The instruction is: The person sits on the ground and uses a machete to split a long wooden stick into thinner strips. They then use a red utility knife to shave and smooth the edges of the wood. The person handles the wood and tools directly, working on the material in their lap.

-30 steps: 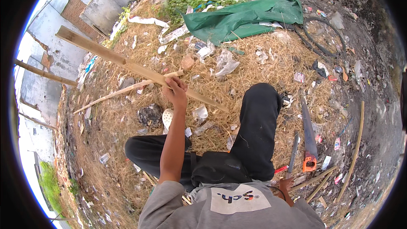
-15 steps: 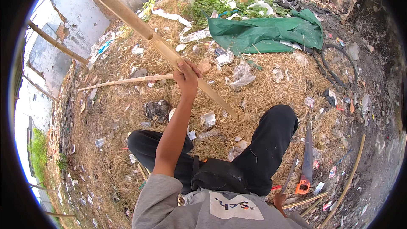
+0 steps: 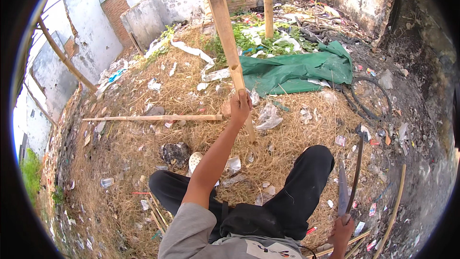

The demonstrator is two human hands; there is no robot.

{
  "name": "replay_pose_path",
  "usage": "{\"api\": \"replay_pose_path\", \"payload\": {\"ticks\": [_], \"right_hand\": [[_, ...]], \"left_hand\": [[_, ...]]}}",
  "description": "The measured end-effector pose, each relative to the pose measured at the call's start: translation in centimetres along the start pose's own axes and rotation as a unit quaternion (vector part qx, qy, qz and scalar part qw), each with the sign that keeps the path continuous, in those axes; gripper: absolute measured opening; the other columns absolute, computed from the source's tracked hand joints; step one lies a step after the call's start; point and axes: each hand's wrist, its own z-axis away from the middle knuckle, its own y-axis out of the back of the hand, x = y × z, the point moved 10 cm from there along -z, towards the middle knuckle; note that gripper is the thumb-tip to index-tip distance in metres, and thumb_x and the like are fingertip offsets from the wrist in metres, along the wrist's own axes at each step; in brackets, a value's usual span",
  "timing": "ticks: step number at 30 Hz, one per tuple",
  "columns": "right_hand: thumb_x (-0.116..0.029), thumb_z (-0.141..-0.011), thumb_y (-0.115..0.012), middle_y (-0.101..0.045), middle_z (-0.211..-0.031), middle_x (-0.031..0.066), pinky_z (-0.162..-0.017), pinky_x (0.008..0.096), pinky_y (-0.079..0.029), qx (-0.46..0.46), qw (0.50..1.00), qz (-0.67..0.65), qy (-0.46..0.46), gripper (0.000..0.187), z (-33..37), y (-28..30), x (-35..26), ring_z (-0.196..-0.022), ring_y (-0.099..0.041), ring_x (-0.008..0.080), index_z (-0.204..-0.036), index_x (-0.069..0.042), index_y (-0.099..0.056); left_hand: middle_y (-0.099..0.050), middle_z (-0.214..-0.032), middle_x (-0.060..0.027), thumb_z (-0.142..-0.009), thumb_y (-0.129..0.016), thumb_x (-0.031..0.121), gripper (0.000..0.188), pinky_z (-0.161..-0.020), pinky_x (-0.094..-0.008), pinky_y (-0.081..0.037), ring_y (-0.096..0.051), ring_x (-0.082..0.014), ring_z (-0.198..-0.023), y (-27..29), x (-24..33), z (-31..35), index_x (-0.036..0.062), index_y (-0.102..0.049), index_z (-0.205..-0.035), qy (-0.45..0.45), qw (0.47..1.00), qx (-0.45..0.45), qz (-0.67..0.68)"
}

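My left hand (image 3: 241, 106) is wrapped round the lower part of a long split bamboo strip (image 3: 225, 29). The strip stands nearly upright in front of me, its lower end down at the dry straw. At the lower right, my right hand (image 3: 341, 230) grips a machete (image 3: 357, 172) by its handle, with the long dark blade pointing up and away from me. Behind the machete a handsaw (image 3: 342, 192) lies on the ground; my right hand hides its handle. A thin bamboo stick (image 3: 153, 117) lies on the straw left of my left hand.
A green tarp (image 3: 297, 69) lies ahead, with a black hose loop (image 3: 366, 98) at its right. A bamboo post (image 3: 267, 5) stands behind it. To my right lies a bamboo pole (image 3: 392, 211). A dark lump (image 3: 175, 154) and a pale clog (image 3: 195, 161) sit near my left knee.
The bamboo strip has swung from leaning left to nearly upright, my left hand moving right with it. My right hand has come further into view, raising the machete across the saw.
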Motion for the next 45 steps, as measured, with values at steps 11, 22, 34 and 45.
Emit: {"api": "replay_pose_path", "payload": {"ticks": [11, 22, 34, 45], "right_hand": [[-0.011, -0.086, -0.066, -0.051, -0.062, 0.0, -0.047, 0.0247, -0.038, -0.346, 0.853, -0.157, 0.358, 0.015, 9.0, -11.7, -37.2, -0.052, -0.047, 0.0062, -0.087, -0.002, -0.053], [-0.016, -0.083, -0.067, -0.053, -0.066, 0.003, -0.054, 0.0297, -0.04, -0.324, 0.842, -0.078, 0.424, 0.019, 10.6, -14.1, -40.3, -0.059, -0.047, 0.0101, -0.087, -0.002, -0.056], [-0.016, -0.084, -0.067, -0.054, -0.068, 0.0032, -0.055, 0.0292, -0.042, -0.359, 0.849, -0.087, 0.378, 0.021, 10.1, -14.4, -40.7, -0.06, -0.05, 0.0103, -0.092, -0.001, -0.054], [-0.011, -0.085, -0.064, -0.055, -0.071, 0.0046, -0.056, 0.0277, -0.042, -0.263, 0.821, -0.199, 0.466, 0.016, 12.8, -10.7, -43.8, -0.061, -0.052, 0.0095, -0.093, -0.001, -0.054]], "left_hand": [[-0.046, -0.053, 0.0, -0.103, -0.039, 0.032, 0.046, -0.045, -0.025, -0.035, -0.044, -0.0073, -0.049, 0.1, -0.7, 1.0, 0.004, -0.047, -0.068, 0.003, 0.999, 0.033, 0.017], [-0.046, -0.054, 0.0002, -0.103, -0.042, 0.031, 0.045, -0.046, -0.0256, -0.033, -0.041, -0.0067, -0.05, -1.4, 0.9, 1.7, 0.003, -0.049, -0.069, -0.024, 0.999, 0.024, -0.028], [-0.047, -0.054, -0.0008, -0.102, -0.042, 0.03, 0.044, -0.047, -0.0263, -0.035, -0.044, -0.0072, -0.05, -1.3, 0.1, 1.8, 0.0027, -0.05, -0.069, -0.023, 0.999, 0.026, -0.026], [-0.044, -0.051, -0.0001, -0.102, -0.036, 0.039, 0.052, -0.042, -0.0254, -0.034, -0.044, -0.0089, -0.044, -1.6, 0.8, 2.0, 0.0058, -0.046, -0.063, -0.032, 0.998, 0.019, -0.055]]}}
